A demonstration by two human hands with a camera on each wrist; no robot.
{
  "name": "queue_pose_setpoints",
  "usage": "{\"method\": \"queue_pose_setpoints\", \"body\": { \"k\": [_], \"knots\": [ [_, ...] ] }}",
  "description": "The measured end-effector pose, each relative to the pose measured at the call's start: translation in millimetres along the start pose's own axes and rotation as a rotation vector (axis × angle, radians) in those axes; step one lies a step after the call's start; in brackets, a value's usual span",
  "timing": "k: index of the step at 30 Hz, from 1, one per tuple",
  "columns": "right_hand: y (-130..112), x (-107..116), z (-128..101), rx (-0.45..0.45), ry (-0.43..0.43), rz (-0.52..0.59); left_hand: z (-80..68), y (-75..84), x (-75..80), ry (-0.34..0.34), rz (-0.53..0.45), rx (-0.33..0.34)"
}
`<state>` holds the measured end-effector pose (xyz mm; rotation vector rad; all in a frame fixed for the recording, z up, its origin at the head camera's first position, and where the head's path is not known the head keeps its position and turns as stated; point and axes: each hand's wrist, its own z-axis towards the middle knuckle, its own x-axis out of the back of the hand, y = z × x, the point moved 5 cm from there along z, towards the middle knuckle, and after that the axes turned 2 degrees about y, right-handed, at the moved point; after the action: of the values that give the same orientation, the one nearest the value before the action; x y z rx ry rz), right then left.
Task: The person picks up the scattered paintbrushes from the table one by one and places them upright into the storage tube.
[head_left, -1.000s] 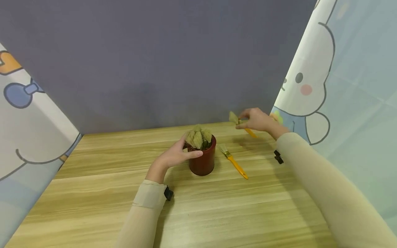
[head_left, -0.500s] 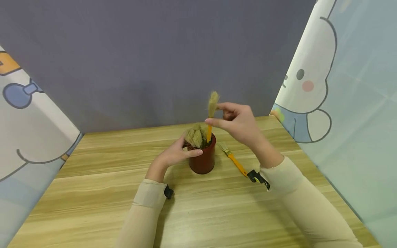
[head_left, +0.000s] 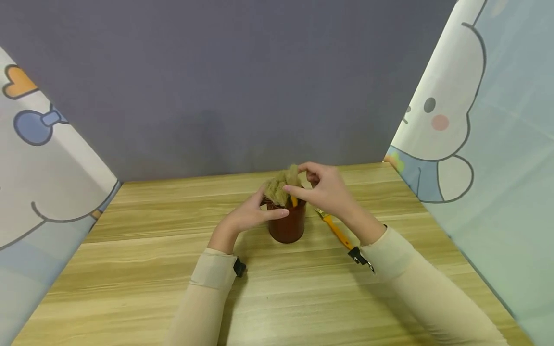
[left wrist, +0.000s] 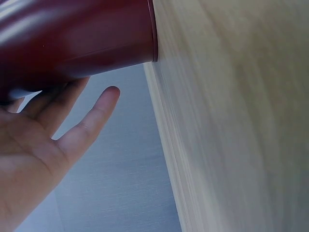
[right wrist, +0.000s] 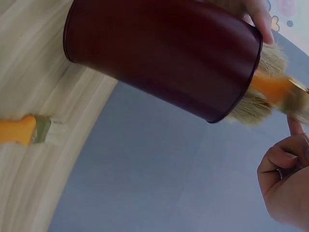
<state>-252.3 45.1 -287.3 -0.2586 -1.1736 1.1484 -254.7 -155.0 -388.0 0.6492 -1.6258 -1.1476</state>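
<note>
At the tabletop's [head_left: 130,288] centre, a dark red pot [head_left: 286,226] is standing upright, packed with brushes whose bristle heads [head_left: 281,185] are crowding above its rim. The left hand [head_left: 246,218] is curling round the pot from its 9 o'clock side, thumb lying across the near rim. The right hand [head_left: 331,190], coming in from 3 o'clock, is pinching the paintbrush [head_left: 294,200] between thumb and fingertips near the ferrule, its orange handle going down into the pot. The right wrist view is showing that handle [right wrist: 270,87] just at the rim, among the bristles.

A spare brush [head_left: 333,226] is lying flat on the tabletop at the pot's 4 o'clock, just beside the right forearm.

Risks, as judged: the pot is looking crowded, so the handle may be jamming against the other brushes and springing out on release. A sideways push from 3 o'clock could be tipping the pot if the left hand's hold is slackening. The right sleeve, withdrawing, could be sweeping the spare brush along the tabletop.
</note>
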Motion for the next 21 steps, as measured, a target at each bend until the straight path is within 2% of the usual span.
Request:
{"method": "queue_pose_setpoints", "body": {
  "k": [3, 8, 12, 15, 17, 21],
  "knots": [
    [-3.0, 1.7, 2.1, 0.053, 0.006, -0.03, 0.2, 1.1, 0.6, 0.001, -0.01, -0.024],
    [-3.5, 2.8, 2.0, 0.073, -0.037, -0.082, -0.6, 2.2, 1.4, 0.006, 0.015, -0.006],
    [-3.2, 2.7, -2.3, 0.049, -0.148, -0.125, -0.2, 3.6, 0.5, 0.008, 0.029, -0.022],
    [-2.6, -2.4, -5.6, 0.061, -0.252, -0.226, 0.0, 5.3, 0.6, 0.017, 0.023, -0.033],
    [-3.1, -7.2, -7.3, 0.099, -0.286, -0.304, -0.1, 5.7, 0.7, 0.018, 0.026, -0.029],
    [-3.6, -14.7, -8.0, 0.179, -0.236, -0.404, -0.2, 5.9, -0.5, -0.001, 0.021, -0.036]
  ]
}}
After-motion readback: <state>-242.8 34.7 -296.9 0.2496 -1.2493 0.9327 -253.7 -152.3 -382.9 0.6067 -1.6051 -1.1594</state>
